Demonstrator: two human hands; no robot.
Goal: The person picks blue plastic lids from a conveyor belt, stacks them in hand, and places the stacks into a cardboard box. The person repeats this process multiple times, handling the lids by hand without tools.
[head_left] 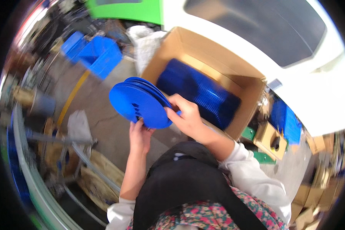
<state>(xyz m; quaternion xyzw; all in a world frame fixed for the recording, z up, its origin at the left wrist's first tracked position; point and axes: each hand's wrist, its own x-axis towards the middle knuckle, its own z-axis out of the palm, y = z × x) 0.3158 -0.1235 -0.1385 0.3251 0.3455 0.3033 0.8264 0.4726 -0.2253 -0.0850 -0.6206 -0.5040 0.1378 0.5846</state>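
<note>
Left hand (140,136) grips the blue discs (147,105) at the lower rim, right hand (188,117) pinches their right edge, probably so the stack won't splay. Carton (214,50) just beyond right fingers.

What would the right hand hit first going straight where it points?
The right hand would likely meet the blue discs; its fingers appear to touch them, though depth is unclear.

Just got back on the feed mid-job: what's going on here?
A person's left hand holds blue discs from below, while the right hand grips their right edge. They are beside an open carton, which has more blue pieces lying inside, too blurred to count.
</note>
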